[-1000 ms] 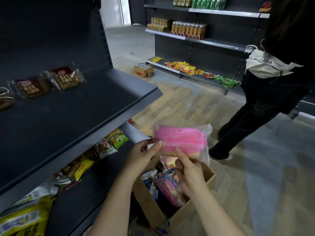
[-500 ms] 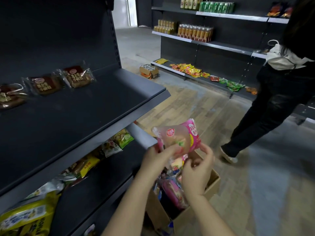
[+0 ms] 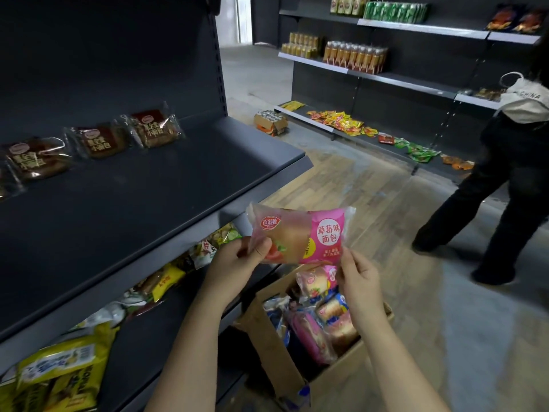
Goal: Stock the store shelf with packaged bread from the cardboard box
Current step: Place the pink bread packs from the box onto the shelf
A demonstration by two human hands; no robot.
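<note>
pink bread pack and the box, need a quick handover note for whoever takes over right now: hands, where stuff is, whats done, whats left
Left hand: pinches the left end of the pink pack.
Right hand: pinches its lower right edge.
The pink pack is in the air above the box, label towards the camera.
The box is on the floor beside the shelf and holds more packs.
Done: brown packs lie in a row at the back of the shelf.
Left: place the pink pack, then the packs in the box.

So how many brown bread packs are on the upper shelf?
3: right pack, middle pack, left pack, in a row at the back of the shelf. A wrapper edge at the frame's left border may be a fourth.
</note>
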